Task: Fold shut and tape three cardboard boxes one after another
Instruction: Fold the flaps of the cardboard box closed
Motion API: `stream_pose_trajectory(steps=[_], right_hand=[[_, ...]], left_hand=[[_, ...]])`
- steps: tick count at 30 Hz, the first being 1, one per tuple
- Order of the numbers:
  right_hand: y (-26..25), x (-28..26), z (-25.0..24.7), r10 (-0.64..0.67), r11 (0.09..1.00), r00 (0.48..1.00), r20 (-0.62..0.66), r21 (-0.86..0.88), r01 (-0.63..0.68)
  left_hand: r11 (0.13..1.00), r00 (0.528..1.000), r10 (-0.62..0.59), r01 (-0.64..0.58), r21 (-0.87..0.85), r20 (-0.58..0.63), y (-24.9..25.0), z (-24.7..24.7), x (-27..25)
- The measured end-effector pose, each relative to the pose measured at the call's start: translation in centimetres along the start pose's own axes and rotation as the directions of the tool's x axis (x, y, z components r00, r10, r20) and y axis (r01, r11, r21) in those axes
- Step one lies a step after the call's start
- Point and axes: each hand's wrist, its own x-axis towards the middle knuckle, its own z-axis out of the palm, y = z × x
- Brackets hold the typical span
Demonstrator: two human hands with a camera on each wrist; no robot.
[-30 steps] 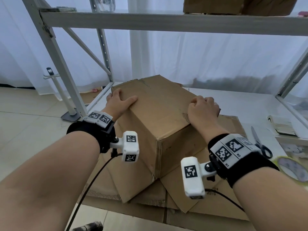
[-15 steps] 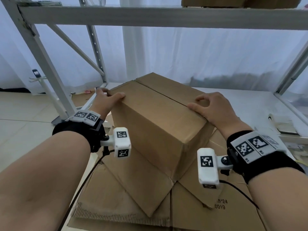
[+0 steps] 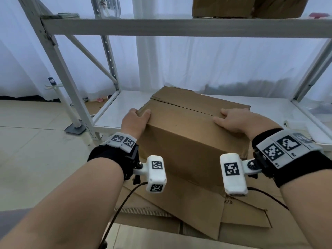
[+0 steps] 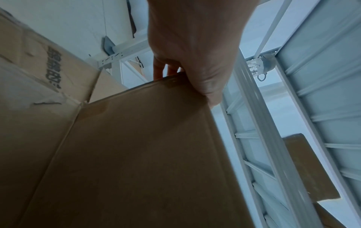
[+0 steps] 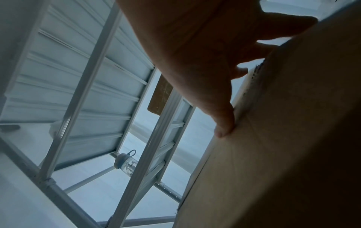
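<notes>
A brown cardboard box sits level on flattened cardboard, its top flaps folded down and meeting in a seam that runs left to right. No tape shows on the seam. My left hand grips the box's left top corner, thumb on top and fingers down the end wall; the left wrist view shows the fingers hooked over the box edge. My right hand holds the right end, its thumb and fingers on the top flap. In the right wrist view the thumb presses against the box.
Flattened cardboard sheets lie under and in front of the box. A white metal rack surrounds it: lower shelf, overhead beam with more boxes on top. A stand's foot is on the floor at left.
The box has swung from standing tilted on a corner to lying level with its long side facing me. Both hands stayed at its two ends and shifted their hold.
</notes>
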Motion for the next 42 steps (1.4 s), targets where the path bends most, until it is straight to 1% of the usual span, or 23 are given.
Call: stream_pose_trajectory(steps=[1, 2, 4, 6, 8, 10, 12, 14, 16, 18, 21, 24, 26, 28, 31, 33, 34, 35, 36, 37, 38, 40, 42], right_hand=[[0.5, -0.6, 0.0, -0.018, 1.000, 0.999, 0.036, 0.005, 0.018], [1.2, -1.3, 0.1, -0.043, 0.998, 0.998, 0.047, 0.054, 0.040], [2.3, -2.5, 0.5, -0.086, 0.979, 0.996, -0.008, 0.187, 0.086], [3.2, -2.8, 1.1, -0.111, 0.958, 0.991, -0.081, 0.256, 0.128], [3.7, -2.9, 1.5, -0.138, 0.950, 0.983, -0.117, 0.265, 0.165], [3.8, -2.5, 1.6, -0.130, 0.958, 0.989, -0.076, 0.248, 0.145], [3.4, -2.0, 1.4, -0.081, 0.972, 0.997, 0.002, 0.220, 0.079], [2.3, -1.8, 1.2, -0.022, 0.980, 0.999, 0.032, 0.201, 0.015], [1.3, -2.1, 1.1, 0.010, 0.980, 1.000, -0.011, 0.200, -0.007], [0.6, -2.8, 1.2, -0.001, 0.981, 0.997, -0.082, 0.191, 0.017], [0.3, -3.1, 0.9, -0.042, 0.977, 0.990, -0.135, 0.202, 0.069], [0.7, -1.4, 1.5, -0.067, 0.974, 0.986, -0.154, 0.207, 0.098], [1.0, 0.0, 1.9, -0.071, 0.971, 0.983, -0.170, 0.215, 0.107], [1.3, 1.1, 2.4, -0.076, 0.972, 0.981, -0.177, 0.207, 0.112], [1.4, 1.9, 2.8, -0.088, 0.970, 0.976, -0.199, 0.206, 0.129], [1.6, 1.9, 3.0, -0.085, 0.968, 0.973, -0.216, 0.212, 0.132], [1.6, 1.8, 3.1, -0.081, 0.969, 0.972, -0.219, 0.211, 0.128], [1.7, 1.6, 3.1, -0.074, 0.970, 0.973, -0.216, 0.209, 0.121], [1.7, 1.4, 3.1, -0.070, 0.971, 0.975, -0.213, 0.211, 0.116], [1.7, 1.4, 3.0, -0.075, 0.969, 0.974, -0.213, 0.216, 0.121], [1.9, 1.3, 3.0, -0.085, 0.965, 0.973, -0.215, 0.227, 0.134], [2.2, 1.6, 2.6, -0.145, 0.948, 0.966, -0.213, 0.249, 0.197], [3.5, 1.1, 2.1, -0.199, 0.884, 0.953, -0.229, 0.378, 0.275]], left_hand=[[1.000, 1.000, 0.002, -0.002, 0.030, 0.015, 0.1, 0.0, -0.3], [0.998, 0.999, 0.005, -0.007, 0.062, 0.032, 0.2, -0.3, -0.7], [0.991, 0.998, -0.002, -0.007, 0.132, 0.067, 0.3, -1.3, -1.0], [0.976, 0.994, -0.035, 0.013, 0.218, 0.099, 0.3, -2.5, -0.8], [0.961, 0.983, -0.087, 0.041, 0.272, 0.160, 0.5, -3.5, -0.9], [0.954, 0.966, -0.112, 0.039, 0.298, 0.233, 1.0, -3.8, -1.4], [0.949, 0.954, -0.058, -0.039, 0.313, 0.294, 1.5, -3.3, -1.6], [0.958, 0.941, 0.026, -0.120, 0.261, 0.337, 1.9, -2.8, -1.6], [0.960, 0.925, 0.080, -0.172, 0.222, 0.372, 2.4, -2.5, -0.9], [0.945, 0.916, 0.085, -0.198, 0.260, 0.392, 2.6, -2.5, 0.0], [0.918, 0.928, 0.125, -0.243, 0.314, 0.351, 3.0, -2.3, 0.8], [0.891, 0.956, 0.171, -0.254, 0.377, 0.239, 3.3, -1.7, 0.4], [0.864, 0.963, 0.199, -0.260, 0.431, 0.183, 3.4, -1.2, 0.2], [0.843, 0.963, 0.220, -0.267, 0.467, 0.153, 3.5, -1.0, 0.1], [0.841, 0.968, 0.203, -0.249, 0.480, 0.148, 3.4, -0.5, -0.1], [0.832, 0.973, 0.155, -0.222, 0.509, 0.171, 3.7, -0.1, -0.4], [0.798, 0.974, 0.125, -0.211, 0.564, 0.188, 4.2, 0.1, -0.5], [0.737, 0.972, 0.099, -0.216, 0.640, 0.214, 4.8, 0.5, -0.6], [0.673, 0.964, 0.091, -0.245, 0.698, 0.250, 5.5, 1.0, -1.0], [0.637, 0.948, 0.110, -0.297, 0.711, 0.298, 6.4, 1.6, -1.4], [0.630, 0.921, 0.149, -0.369, 0.684, 0.360, 7.4, 2.3, -2.1], [0.647, 0.840, 0.243, -0.513, 0.565, 0.484, 9.2, 4.0, -3.7], [0.648, 0.766, 0.348, -0.613, 0.453, 0.541, 11.0, 6.1, -6.1]])
